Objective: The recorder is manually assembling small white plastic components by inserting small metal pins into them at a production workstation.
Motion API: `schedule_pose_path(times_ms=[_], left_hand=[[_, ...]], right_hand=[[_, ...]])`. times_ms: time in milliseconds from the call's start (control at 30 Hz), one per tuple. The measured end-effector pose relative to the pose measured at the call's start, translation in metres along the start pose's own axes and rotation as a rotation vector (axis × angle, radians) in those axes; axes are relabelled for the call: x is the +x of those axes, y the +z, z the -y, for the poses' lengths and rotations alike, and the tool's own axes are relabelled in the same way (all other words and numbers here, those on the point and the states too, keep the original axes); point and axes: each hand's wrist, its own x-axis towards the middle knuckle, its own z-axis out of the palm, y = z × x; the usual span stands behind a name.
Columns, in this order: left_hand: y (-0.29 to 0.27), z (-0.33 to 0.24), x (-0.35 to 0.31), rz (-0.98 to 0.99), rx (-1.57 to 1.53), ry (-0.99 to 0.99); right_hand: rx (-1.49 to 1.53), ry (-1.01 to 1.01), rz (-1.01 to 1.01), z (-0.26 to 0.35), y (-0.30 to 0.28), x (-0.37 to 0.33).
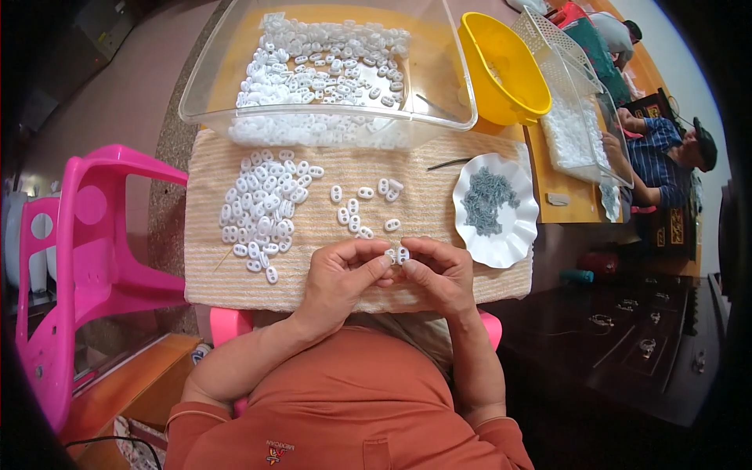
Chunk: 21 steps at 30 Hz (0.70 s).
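Note:
Close to the near edge of a striped beige cloth, my hands meet fingertip to fingertip. Between thumb and fingers, my left hand pinches a small white oval plastic piece, partly hidden. My right hand pinches a similar white two-holed piece right beside it; whether the two touch I cannot tell. Several loose white two-holed pieces lie just beyond my fingers. A larger pile of them spreads to the left. On the right, a white wavy-rimmed plate bears many tiny grey spring-like pieces.
A clear plastic bin of white pieces stands at the back, beside a yellow basin. A thin black strip lies by the plate. Further right, a co-worker sits by another clear bin. At left is a pink chair.

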Motion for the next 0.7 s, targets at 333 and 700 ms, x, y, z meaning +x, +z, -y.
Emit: schedule_pose_path(times_ms=[333, 700], left_hand=[[0.0017, -0.0012, -0.0011, 0.000, -0.004, -0.011], [0.0013, 0.0000, -0.0017, 0.017, -0.011, -0.039]], right_hand=[[-0.026, 0.010, 0.045, -0.0027, -0.0036, -0.0011], [-0.002, 0.005, 0.080, -0.0020, -0.0053, -0.0015]])
